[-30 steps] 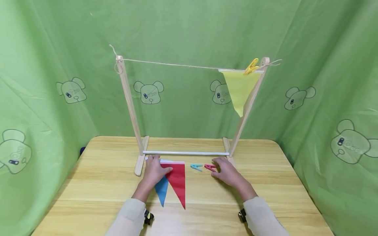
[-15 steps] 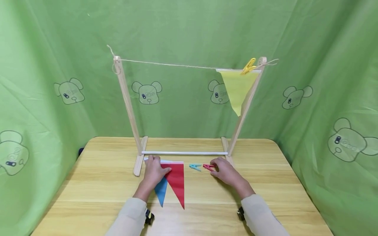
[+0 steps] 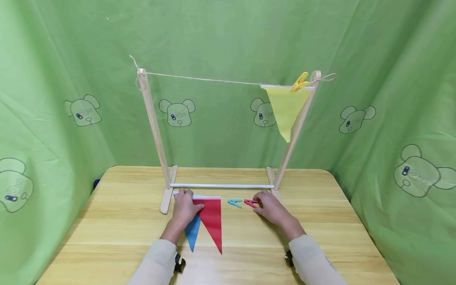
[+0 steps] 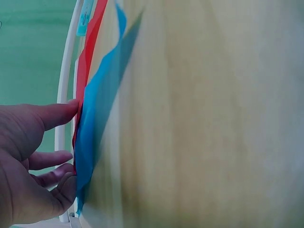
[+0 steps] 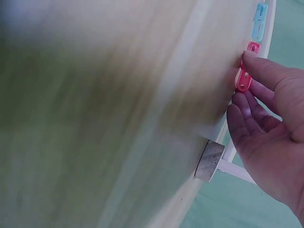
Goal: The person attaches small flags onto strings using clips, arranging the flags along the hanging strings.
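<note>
little has just changed: the fingers of the left hand (image 3: 183,208) and right hand (image 3: 272,208) keep their places, and only the tip of the blue pennant (image 3: 192,229) has edged away from the red pennant's (image 3: 212,215), so the work seems barely advanced. the left fingers are spread, thumb apart, resting on the red pennant where it overlaps the blue, before the left half of the white rod (image 3: 222,185). the right thumb and fingers bend narrowly about the red clip (image 3: 250,202), before the rod's right part; i cannot tell if they pinch it. beyond, the teal clip (image 3: 232,201) lies before the rod, right of its middle, on the tabletop (image 3: 249,253). above the rod's right end the yellow pennant (image 3: 285,109) hangs from the string (image 3: 199,78), a yellow clip (image 3: 300,82) on it
</note>
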The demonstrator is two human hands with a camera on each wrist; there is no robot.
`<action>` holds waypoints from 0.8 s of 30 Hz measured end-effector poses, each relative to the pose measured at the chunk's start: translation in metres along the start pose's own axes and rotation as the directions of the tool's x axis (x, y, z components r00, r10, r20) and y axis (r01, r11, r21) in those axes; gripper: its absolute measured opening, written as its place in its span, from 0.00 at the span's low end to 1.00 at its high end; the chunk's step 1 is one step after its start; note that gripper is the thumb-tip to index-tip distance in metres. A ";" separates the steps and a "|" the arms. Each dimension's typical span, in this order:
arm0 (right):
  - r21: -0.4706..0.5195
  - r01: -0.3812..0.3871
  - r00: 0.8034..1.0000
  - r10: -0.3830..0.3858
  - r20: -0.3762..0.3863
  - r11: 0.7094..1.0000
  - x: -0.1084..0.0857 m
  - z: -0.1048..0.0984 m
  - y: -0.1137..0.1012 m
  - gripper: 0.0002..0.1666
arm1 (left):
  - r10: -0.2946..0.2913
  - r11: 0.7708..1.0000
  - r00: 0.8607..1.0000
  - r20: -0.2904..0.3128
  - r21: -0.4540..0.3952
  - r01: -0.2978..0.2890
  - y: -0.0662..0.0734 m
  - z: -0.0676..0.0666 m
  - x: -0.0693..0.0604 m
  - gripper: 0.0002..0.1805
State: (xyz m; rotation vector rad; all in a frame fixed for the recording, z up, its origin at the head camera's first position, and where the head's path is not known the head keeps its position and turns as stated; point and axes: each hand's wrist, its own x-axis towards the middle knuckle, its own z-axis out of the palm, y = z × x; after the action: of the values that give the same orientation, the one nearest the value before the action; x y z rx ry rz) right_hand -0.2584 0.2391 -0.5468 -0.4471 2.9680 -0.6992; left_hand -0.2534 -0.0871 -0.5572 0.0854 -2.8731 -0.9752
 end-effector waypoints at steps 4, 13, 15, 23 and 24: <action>-0.011 0.004 1.000 -0.004 -0.001 1.000 -0.001 0.001 0.001 0.18 | 0.013 1.000 1.000 -0.009 0.000 -0.013 -0.001 -0.001 0.000 0.26; -0.011 -0.003 1.000 0.003 0.000 1.000 -0.002 0.000 0.000 0.16 | 0.012 1.000 1.000 -0.004 -0.005 -0.012 -0.001 -0.002 0.002 0.25; -0.010 -0.008 1.000 0.008 0.003 1.000 -0.002 0.001 0.000 0.16 | 0.012 1.000 1.000 0.001 -0.001 -0.012 -0.001 -0.002 0.003 0.24; -0.014 -0.014 1.000 0.014 0.001 1.000 -0.001 0.000 -0.002 0.16 | 0.055 0.998 0.998 -0.018 0.000 -0.055 -0.003 -0.003 0.004 0.17; -0.012 -0.014 1.000 0.014 0.000 1.000 -0.001 0.000 -0.002 0.16 | 0.063 0.998 0.998 -0.020 0.005 -0.063 -0.003 -0.003 0.004 0.17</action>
State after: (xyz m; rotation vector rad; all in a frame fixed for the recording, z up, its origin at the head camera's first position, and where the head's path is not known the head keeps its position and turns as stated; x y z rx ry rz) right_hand -0.2569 0.2380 -0.5455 -0.4269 2.9735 -0.6805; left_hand -0.2574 -0.0920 -0.5563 0.0047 -2.8415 -0.9510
